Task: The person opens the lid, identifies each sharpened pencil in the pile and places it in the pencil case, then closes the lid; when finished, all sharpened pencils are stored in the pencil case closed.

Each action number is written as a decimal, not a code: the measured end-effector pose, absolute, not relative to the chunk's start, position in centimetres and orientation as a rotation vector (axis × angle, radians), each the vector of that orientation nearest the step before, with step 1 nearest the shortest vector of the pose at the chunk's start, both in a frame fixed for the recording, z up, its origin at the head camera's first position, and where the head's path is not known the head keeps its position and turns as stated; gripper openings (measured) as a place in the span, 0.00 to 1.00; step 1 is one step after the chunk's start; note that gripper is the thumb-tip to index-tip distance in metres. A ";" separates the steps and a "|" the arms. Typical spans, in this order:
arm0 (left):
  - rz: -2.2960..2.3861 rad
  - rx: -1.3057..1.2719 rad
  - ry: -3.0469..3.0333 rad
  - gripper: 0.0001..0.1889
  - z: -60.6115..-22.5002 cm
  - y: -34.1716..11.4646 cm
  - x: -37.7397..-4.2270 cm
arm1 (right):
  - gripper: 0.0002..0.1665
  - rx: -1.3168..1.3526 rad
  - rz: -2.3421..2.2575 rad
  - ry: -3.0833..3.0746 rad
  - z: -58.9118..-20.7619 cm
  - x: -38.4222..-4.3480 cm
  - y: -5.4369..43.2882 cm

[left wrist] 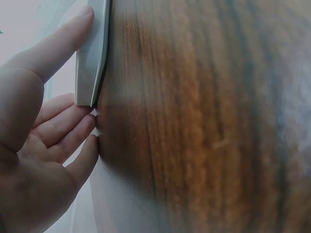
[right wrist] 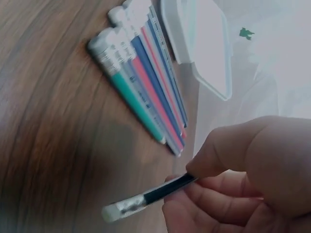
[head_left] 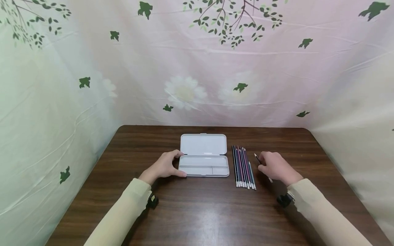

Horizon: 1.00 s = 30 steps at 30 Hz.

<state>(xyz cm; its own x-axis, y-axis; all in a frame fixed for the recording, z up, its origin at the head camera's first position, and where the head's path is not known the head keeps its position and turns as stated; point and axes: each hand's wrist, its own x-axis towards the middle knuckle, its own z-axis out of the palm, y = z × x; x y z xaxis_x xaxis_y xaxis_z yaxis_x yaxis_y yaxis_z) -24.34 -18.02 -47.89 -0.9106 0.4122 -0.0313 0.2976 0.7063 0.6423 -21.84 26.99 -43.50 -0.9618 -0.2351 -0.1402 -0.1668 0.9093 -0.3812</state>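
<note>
Right hand (head_left: pixel 275 165) pinches pencil (right wrist: pixel 167 190), tip toward desk (head_left: pixel 147 140) far edge; case (head_left: pixel 195 171), gripped by left hand (head_left: pixel 166 165), lies leftward, parallel to that edge.

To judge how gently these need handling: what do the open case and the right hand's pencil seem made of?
Case: glossy white, probably plastic, given its sheen and rounded corners; coated metal is possible.
Pencil: dark, glossy, likely painted wood, by its pale tip in the head view.
Ferrule: apparently metal, silvery and shiny.

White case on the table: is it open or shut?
Open: the white case has its lid laid back, showing the divided compartments inside.
</note>
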 end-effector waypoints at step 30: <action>0.988 0.555 2.740 0.46 -47.9 -18.0 -24.2 | 0.05 -1.067 -0.769 2.882 -44.3 -22.0 14.6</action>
